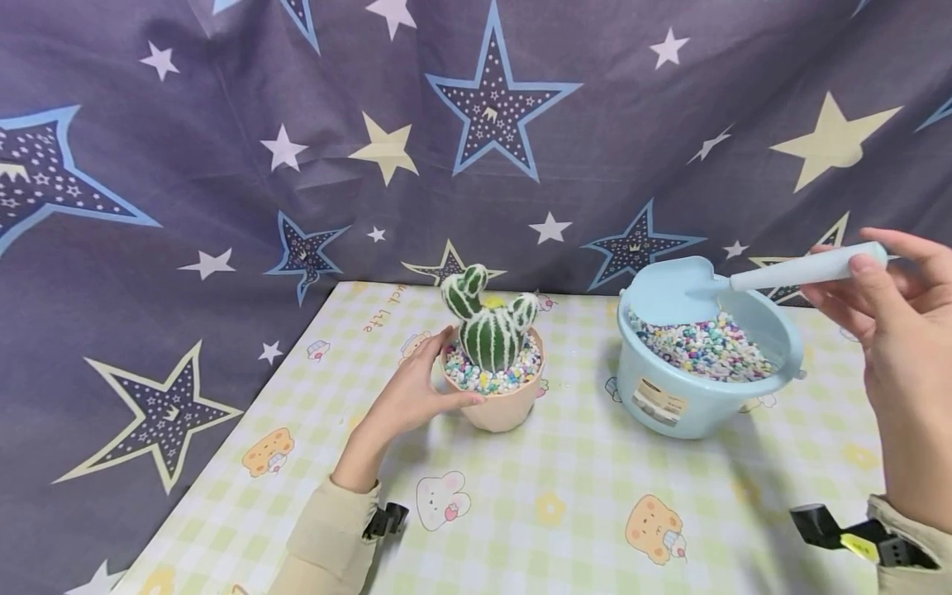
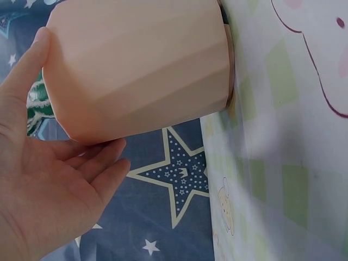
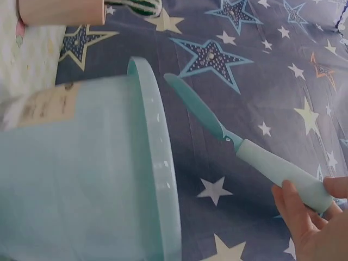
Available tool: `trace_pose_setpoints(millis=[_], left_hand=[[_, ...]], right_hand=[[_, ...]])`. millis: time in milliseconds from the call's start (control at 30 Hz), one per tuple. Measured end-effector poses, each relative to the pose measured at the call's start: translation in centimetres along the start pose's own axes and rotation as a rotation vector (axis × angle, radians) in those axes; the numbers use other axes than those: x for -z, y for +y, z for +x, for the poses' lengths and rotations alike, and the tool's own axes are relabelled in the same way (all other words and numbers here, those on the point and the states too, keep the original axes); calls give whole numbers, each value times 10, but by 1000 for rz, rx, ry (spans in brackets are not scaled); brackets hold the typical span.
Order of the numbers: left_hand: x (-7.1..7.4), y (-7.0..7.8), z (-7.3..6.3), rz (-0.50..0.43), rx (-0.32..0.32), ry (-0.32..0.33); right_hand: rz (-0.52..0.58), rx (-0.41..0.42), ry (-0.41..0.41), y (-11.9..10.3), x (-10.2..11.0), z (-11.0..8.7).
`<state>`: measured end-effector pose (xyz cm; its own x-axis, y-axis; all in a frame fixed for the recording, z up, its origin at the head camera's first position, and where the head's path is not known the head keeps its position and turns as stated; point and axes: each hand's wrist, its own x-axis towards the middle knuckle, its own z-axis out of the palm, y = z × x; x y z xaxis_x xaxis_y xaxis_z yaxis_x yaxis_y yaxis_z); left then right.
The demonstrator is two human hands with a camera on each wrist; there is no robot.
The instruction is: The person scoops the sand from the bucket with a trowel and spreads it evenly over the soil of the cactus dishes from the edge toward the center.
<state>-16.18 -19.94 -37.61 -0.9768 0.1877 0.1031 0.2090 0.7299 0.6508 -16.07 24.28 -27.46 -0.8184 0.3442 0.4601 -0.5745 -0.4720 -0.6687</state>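
Note:
A green, white-striped knitted cactus (image 1: 491, 340) stands in a peach-coloured flower pot (image 1: 500, 413), with small multicoloured pebbles around its base. My left hand (image 1: 412, 395) holds the pot from its left side, thumb at the near rim and fingers round the far side. To the right stands a light-blue bucket (image 1: 702, 413) partly filled with similar pebbles (image 1: 702, 351). My right hand (image 1: 903, 318) grips the end of the pale handle of a light-blue toy shovel (image 3: 283, 168). In the head view, the shovel's blade (image 1: 673, 291) overlaps the bucket's back rim; the right wrist view shows it above the rim.
A light tablecloth (image 1: 550, 463) with green checks and cartoon animals covers the table. Directly behind the table hangs a dark curtain (image 1: 223, 207) printed with stars. Between pot and bucket lies a strip of tablecloth.

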Motion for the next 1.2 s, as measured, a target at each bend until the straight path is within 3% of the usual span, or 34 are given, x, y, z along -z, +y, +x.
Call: trace_pose_setpoints(millis=[200, 333, 533, 700, 800, 933, 1033, 1200], left_hand=[[0, -1, 0, -2, 4, -1], [0, 0, 0, -3, 5, -3], [0, 0, 0, -1, 7, -5], [-1, -1, 0, -4, 3, -2], [-1, -1, 0, -5, 2, -2], [-1, -1, 0, -5, 7, -4], [0, -1, -1, -6, 11, -6], [0, -1, -1, -12, 16, -10]], right_hand=[[-42, 31, 100, -2, 3, 12], [-157, 80, 129, -3, 7, 15], [-431, 174, 115, -4, 10, 16], [-910, 259, 121, -5, 9, 11], [-1137, 350, 69, -5, 9, 6], [-1274, 405, -33, -4, 8, 0], [-1374, 397, -71, -3, 7, 1], [-1405, 376, -78, -3, 7, 13]])
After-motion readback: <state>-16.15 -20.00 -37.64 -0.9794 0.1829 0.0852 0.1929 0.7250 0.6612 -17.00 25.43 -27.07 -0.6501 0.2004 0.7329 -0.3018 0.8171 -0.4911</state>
